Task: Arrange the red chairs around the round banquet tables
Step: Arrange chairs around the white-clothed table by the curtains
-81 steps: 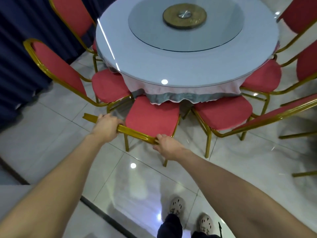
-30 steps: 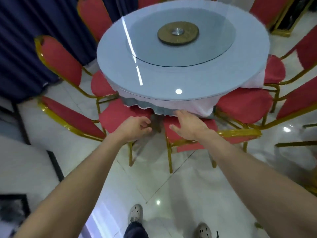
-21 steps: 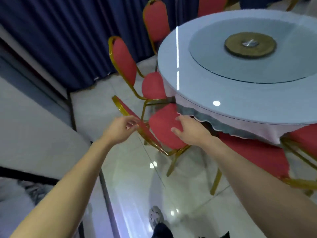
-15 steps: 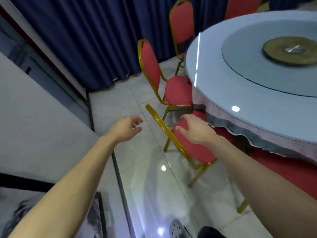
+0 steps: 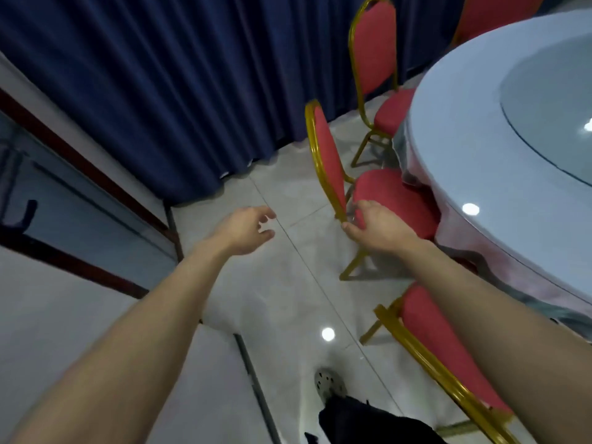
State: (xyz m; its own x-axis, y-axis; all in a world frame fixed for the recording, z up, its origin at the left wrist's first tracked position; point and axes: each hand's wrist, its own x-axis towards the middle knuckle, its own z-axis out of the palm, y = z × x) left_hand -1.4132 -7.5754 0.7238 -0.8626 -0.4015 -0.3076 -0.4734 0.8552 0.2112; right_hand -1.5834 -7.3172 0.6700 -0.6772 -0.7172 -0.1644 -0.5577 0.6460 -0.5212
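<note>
The round banquet table (image 5: 480, 161), with its pale cloth and glass turntable, fills the right side. A red chair with a gold frame (image 5: 326, 158) stands at its left edge, seat tucked partly under the cloth. My right hand (image 5: 378, 227) is at the base of that chair's backrest with relaxed fingers; I cannot tell if it touches the frame. My left hand (image 5: 246, 230) hangs in the air over the floor left of the chair, fingers loose, holding nothing. A second red chair (image 5: 373, 46) stands farther back. A third red chair (image 5: 442, 344) is under my right forearm.
A dark blue curtain (image 5: 179, 75) hangs behind the chairs. A white wall panel with dark trim (image 5: 80, 283) runs along the left. Glossy grey floor tiles (image 5: 288, 299) lie between wall and table. My shoe (image 5: 328, 382) shows at the bottom.
The view has swung left along the table. Both hands let go of the earlier chair, and my right hand has reached the chair to its left. My left hand stays apart from it.
</note>
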